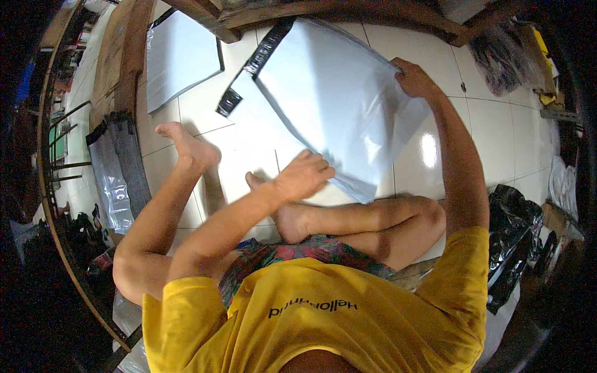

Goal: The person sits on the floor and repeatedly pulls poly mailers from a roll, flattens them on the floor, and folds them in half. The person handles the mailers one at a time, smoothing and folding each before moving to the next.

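I sit on a white tiled floor (491,124) with my legs bent in front of me. A large grey plastic mailer bag (329,105) with a black adhesive strip along one edge lies tilted over the floor ahead. My right hand (413,78) grips its far right edge. My left hand (305,175) is curled on the bag's near corner, just above my foot. A second grey bag (180,53) lies flat at the far left.
Wooden furniture legs (211,18) cross the top. A stack of grey bags (115,177) leans at the left. A crumpled black plastic bag (513,242) lies by my right side, and more bags and clutter sit at the top right (504,56).
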`<state>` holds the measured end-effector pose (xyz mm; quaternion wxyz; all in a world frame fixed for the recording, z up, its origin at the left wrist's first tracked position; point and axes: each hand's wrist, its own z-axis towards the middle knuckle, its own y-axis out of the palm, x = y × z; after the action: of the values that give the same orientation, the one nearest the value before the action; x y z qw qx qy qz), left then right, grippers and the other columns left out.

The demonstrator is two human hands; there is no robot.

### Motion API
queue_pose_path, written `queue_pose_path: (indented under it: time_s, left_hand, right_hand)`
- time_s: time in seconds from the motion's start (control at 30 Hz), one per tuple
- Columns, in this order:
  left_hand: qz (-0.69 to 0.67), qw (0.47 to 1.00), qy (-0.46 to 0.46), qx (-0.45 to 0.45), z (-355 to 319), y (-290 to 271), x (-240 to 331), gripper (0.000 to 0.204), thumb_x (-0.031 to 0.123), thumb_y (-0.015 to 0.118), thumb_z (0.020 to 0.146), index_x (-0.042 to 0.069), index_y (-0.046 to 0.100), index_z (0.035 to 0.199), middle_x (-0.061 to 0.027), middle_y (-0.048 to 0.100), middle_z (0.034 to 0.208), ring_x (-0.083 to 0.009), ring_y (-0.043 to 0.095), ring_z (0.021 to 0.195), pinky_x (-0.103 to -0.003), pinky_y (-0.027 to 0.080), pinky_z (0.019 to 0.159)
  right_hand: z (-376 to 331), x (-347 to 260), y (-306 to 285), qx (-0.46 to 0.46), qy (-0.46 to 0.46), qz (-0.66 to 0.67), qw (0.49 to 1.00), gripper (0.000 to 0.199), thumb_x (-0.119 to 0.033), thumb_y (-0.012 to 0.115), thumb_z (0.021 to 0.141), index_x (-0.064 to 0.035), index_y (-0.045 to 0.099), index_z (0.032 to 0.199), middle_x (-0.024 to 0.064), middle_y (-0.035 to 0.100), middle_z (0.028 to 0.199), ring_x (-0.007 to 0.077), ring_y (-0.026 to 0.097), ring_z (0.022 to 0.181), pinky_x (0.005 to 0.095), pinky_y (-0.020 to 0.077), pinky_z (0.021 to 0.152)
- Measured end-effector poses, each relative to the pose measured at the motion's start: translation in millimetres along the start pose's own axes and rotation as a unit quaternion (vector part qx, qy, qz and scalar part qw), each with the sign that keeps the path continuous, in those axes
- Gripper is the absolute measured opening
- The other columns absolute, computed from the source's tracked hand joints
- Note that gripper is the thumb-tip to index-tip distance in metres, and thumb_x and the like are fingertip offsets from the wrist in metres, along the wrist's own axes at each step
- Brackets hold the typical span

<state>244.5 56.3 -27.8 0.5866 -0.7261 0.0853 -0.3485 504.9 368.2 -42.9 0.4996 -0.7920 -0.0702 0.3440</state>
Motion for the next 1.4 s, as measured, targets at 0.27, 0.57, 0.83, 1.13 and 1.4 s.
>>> queue_pose_path:
  time_s: [0.27,0.57,0.83,1.13,1.4]
  left_hand:
    - [-0.117,0.933,-0.316,0.128,-5,4,-1,0.041,0.028,0.074,0.083,0.001,0.062,0.112,-0.0137,0.064,0.099,-0.0306,0.06,0.095,-0.044,0.047,0.084]
    - [-0.468,0.528,-0.631,0.321,15,67,-39,0.065,0.026,0.069,0.087,-0.014,0.042,0.132,-0.0253,0.062,0.111,-0.0321,0.065,0.097,-0.039,0.049,0.093]
    - [-0.38,0.475,-0.704,0.366,48,78,-66,0.05,0.017,0.063,0.089,-0.009,0.045,0.127,-0.0231,0.058,0.114,-0.025,0.064,0.095,-0.038,0.056,0.067]
    - [-0.567,0.419,-0.607,0.367,50,59,-71,0.054,0.016,0.056,0.089,-0.009,0.038,0.133,-0.0249,0.057,0.121,-0.0323,0.061,0.105,-0.041,0.053,0.083]
    - [-0.695,0.293,-0.523,0.397,47,-13,6,0.061,0.011,0.059,0.088,0.005,0.029,0.141,-0.0195,0.051,0.125,-0.029,0.057,0.11,-0.044,0.055,0.083]
  right_hand:
    - [40,54,9,-0.035,0.049,-0.071,0.996,0.041,-0.011,0.049,0.092,-0.0107,0.052,0.132,0.0277,0.065,0.114,0.0426,0.065,0.109,0.0514,0.0504,0.099]
    - [100,43,26,0.067,-0.019,-0.135,0.988,0.05,-0.017,0.055,0.091,-0.0027,0.05,0.139,0.0261,0.059,0.121,0.0431,0.059,0.112,0.0489,0.0483,0.099]
    - [129,36,39,0.04,-0.042,-0.184,0.981,0.046,-0.025,0.058,0.093,-0.0116,0.051,0.136,0.0231,0.065,0.108,0.0416,0.064,0.099,0.0526,0.0541,0.089]
    - [109,-12,19,-0.007,0.039,-0.064,0.997,0.044,-0.018,0.053,0.097,-0.0127,0.051,0.14,0.0216,0.063,0.127,0.0365,0.061,0.118,0.047,0.05,0.1]
    - [119,-7,20,-0.037,-0.08,0.05,0.995,0.04,-0.015,0.053,0.097,-0.0114,0.055,0.137,0.0185,0.062,0.131,0.0349,0.06,0.121,0.0471,0.0482,0.105]
